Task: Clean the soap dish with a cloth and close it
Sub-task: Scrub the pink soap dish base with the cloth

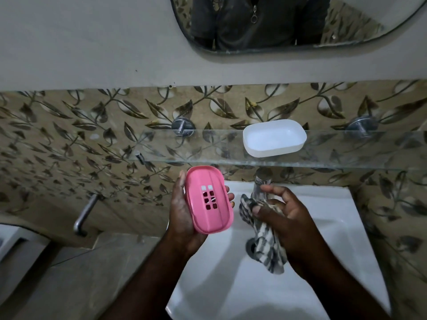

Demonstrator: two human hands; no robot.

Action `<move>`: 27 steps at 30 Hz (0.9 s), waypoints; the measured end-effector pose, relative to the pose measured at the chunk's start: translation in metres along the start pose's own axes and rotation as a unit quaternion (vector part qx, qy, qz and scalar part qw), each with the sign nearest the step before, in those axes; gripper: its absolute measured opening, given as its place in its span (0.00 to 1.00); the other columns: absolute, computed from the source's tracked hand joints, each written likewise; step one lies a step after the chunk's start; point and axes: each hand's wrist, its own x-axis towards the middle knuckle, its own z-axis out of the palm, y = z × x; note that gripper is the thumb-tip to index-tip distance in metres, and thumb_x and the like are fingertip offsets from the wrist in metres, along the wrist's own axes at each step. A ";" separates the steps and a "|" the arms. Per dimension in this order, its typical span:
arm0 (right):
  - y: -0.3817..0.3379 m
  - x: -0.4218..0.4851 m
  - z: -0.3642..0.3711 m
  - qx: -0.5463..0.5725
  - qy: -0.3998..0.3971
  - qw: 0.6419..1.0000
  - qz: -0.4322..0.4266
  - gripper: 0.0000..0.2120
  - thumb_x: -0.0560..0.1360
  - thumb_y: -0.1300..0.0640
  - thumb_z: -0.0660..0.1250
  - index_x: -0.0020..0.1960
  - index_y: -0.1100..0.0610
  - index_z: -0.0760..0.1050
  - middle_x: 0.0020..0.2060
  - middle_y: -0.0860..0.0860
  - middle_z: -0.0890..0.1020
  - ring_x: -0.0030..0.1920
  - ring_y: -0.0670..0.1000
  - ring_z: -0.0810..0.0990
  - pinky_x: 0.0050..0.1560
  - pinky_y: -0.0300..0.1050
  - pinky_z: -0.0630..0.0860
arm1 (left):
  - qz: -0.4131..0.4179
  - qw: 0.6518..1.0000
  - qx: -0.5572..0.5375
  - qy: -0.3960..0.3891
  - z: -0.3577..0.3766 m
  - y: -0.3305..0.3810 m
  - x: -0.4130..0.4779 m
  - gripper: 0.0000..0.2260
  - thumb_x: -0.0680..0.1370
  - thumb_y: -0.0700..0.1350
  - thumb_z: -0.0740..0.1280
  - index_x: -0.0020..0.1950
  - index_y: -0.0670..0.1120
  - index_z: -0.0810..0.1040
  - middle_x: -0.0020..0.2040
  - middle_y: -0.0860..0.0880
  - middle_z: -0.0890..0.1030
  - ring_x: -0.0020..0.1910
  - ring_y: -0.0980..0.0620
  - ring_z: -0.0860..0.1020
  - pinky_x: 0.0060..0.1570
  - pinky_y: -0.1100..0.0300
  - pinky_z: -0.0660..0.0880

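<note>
Soap dish [209, 200] of pink slotted plastic sits gripped in the left hand [182, 218]; the right hand [288, 215], apart, pinches a grey-striped cloth [269, 250]; the white plastic half [274, 138] rests on a glass shelf [196, 148].

Leaf-patterned tiles [69, 135] run behind and beyond the left grip [181, 215], plain plaster [92, 42] above them. A glass shelf [196, 146] (on chrome mounts [182, 127]) crosses the tiles above a white basin [335, 204]; a mirror [346, 24] hangs higher up. Light is dim.
</note>
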 end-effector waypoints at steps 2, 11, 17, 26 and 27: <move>-0.003 0.001 -0.002 0.094 0.019 0.995 0.017 0.26 0.62 0.63 0.77 0.59 0.56 0.75 0.50 0.57 0.84 0.47 0.56 0.84 0.46 0.46 0.80 | -0.013 1.000 -0.012 -0.021 -0.005 -0.002 -0.001 0.35 0.69 0.67 0.59 0.56 0.38 0.83 0.50 0.36 0.81 0.45 0.39 0.82 0.50 0.46 0.79; 0.016 -0.003 0.008 -0.234 0.037 0.959 -0.154 0.14 0.68 0.63 0.75 0.47 0.47 0.77 0.46 0.46 0.83 0.47 0.46 0.81 0.51 0.45 0.77 | -0.024 0.999 -0.011 -0.033 -0.012 -0.013 -0.004 0.32 0.68 0.67 0.64 0.54 0.41 0.84 0.48 0.39 0.83 0.44 0.42 0.82 0.50 0.47 0.79; -0.002 0.021 0.031 -0.478 0.044 0.797 -0.367 0.16 0.68 0.60 0.70 0.55 0.58 0.81 0.51 0.56 0.79 0.53 0.56 0.78 0.51 0.47 0.76 | 0.013 0.991 0.134 0.001 -0.002 -0.025 -0.008 0.39 0.64 0.68 0.72 0.65 0.41 0.76 0.51 0.39 0.80 0.48 0.43 0.79 0.52 0.49 0.76; 0.013 0.012 0.032 -0.510 -0.041 0.783 -0.354 0.07 0.74 0.57 0.66 0.50 0.56 0.79 0.44 0.52 0.74 0.43 0.52 0.75 0.40 0.47 0.76 | 0.084 0.975 0.200 0.042 0.000 -0.028 -0.023 0.20 0.72 0.65 0.61 0.52 0.54 0.84 0.50 0.42 0.85 0.49 0.41 0.83 0.59 0.40 0.76; 0.009 0.017 0.032 -0.495 -0.025 0.791 -0.359 0.07 0.73 0.58 0.68 0.50 0.57 0.80 0.43 0.52 0.74 0.43 0.52 0.75 0.41 0.46 0.75 | 0.077 0.975 0.207 0.038 0.002 -0.031 -0.024 0.21 0.71 0.66 0.62 0.52 0.54 0.84 0.51 0.42 0.85 0.51 0.42 0.83 0.60 0.40 0.75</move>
